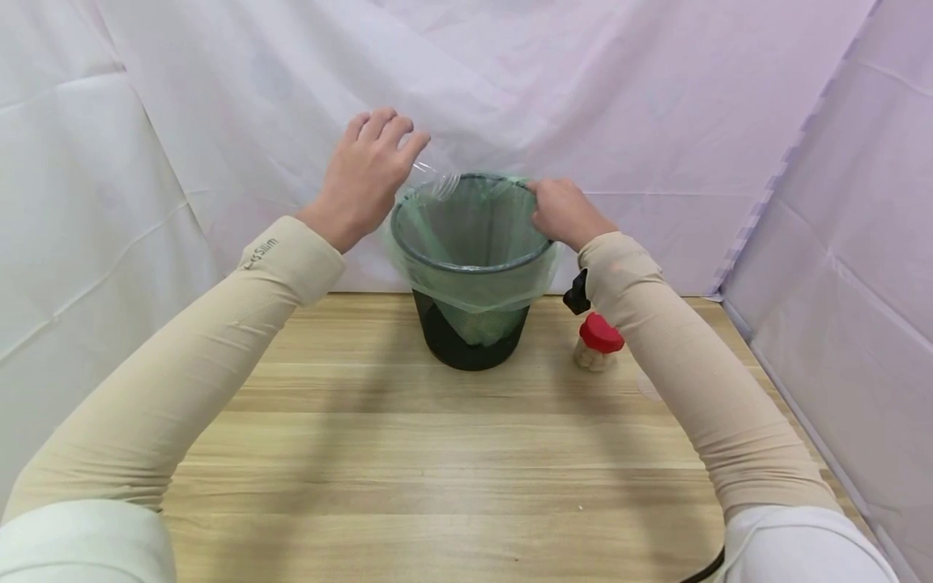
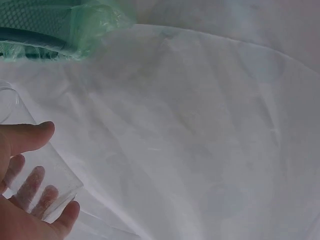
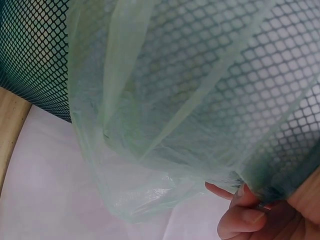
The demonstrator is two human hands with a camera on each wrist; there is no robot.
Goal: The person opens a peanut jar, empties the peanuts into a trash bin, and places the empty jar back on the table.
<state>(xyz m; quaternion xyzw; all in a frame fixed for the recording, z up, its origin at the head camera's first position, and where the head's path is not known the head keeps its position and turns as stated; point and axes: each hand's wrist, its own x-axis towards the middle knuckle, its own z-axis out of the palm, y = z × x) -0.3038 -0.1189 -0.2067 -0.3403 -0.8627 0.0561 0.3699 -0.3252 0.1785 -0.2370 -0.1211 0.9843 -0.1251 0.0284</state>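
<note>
My left hand (image 1: 368, 174) grips a clear plastic jar (image 1: 445, 185), its open threaded mouth tilted down at the left edge of the trash bin's opening. In the left wrist view the thumb and fingers of that hand curl round the jar (image 2: 47, 167), and I see nothing inside it. A black mesh trash bin (image 1: 466, 356) stands upright on the table, lined with a thin green bag (image 1: 474, 291) folded over its rim. My right hand (image 1: 568, 212) holds the bin's right rim, and in the right wrist view its fingers (image 3: 242, 220) pinch the rim and bag there.
A small clear jar with a red lid (image 1: 601, 334) and beige pieces inside stands right of the bin, near my right forearm. A faint clear disc (image 1: 647, 387) lies beside it. White curtains (image 1: 291, 81) enclose the wooden table (image 1: 437, 470) at the back and sides.
</note>
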